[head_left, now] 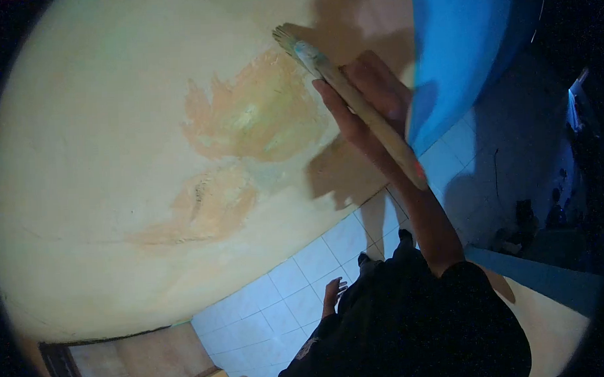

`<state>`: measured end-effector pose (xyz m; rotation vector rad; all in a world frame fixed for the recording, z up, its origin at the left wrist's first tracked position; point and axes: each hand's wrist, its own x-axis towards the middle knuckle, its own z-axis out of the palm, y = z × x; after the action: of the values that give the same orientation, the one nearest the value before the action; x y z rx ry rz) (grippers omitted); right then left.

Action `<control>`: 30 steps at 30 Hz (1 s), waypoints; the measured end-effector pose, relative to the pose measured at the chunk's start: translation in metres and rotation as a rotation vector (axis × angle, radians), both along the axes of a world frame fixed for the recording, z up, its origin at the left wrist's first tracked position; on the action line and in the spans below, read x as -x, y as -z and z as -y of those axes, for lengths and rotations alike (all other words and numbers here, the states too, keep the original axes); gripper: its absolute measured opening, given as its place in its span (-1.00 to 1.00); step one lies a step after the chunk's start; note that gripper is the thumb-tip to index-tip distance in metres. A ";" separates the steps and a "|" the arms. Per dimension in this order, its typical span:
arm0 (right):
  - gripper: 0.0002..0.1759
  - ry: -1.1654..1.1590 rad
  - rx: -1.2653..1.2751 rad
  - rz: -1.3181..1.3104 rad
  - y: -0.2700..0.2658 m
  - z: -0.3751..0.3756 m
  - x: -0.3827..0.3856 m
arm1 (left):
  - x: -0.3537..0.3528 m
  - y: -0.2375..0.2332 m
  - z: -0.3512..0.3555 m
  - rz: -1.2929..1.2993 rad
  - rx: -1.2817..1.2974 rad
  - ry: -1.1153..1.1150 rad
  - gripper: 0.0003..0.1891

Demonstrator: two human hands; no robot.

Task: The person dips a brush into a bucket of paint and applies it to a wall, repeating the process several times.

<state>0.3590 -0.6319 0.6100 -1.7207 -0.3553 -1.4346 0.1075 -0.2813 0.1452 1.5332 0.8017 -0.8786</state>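
Note:
My right hand [380, 89] is closed around the wooden handle of a paintbrush [367, 113], raised against a cream wall [107, 122]. The brush slants up to the left, its bristles right at the upper edge of a peach and yellowish patch [253, 114] on the wall. Whitish paint marks the brush near the bristles, and the handle's end is reddish. A second, smaller peach patch [219, 204] with rough, cracked spots lies lower down. My left hand [332, 292] hangs low beside my body, fingers apart, holding nothing.
A bright blue surface [457, 57] borders the wall on the right. Pale tiles [292, 282] cover the floor along the wall's foot. At lower left is a brown wooden panel [141, 357] with a dark frame. Small dark items [526, 214] lie in shadow at right.

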 end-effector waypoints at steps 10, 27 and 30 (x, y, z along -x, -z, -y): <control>-0.83 -0.055 -0.078 -0.052 0.013 0.001 0.004 | -0.005 0.015 -0.003 -0.068 0.026 -0.037 -0.64; -0.85 -0.058 -0.084 -0.074 0.005 0.009 -0.004 | 0.012 0.013 -0.005 0.140 -0.019 0.162 -0.61; -0.84 -0.047 -0.037 -0.103 0.047 0.007 -0.018 | 0.006 0.002 -0.004 -0.079 -0.010 0.012 -0.64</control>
<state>0.3771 -0.6393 0.5633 -1.7379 -0.3092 -1.3054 0.1010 -0.2778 0.1436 1.5212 0.8551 -0.9501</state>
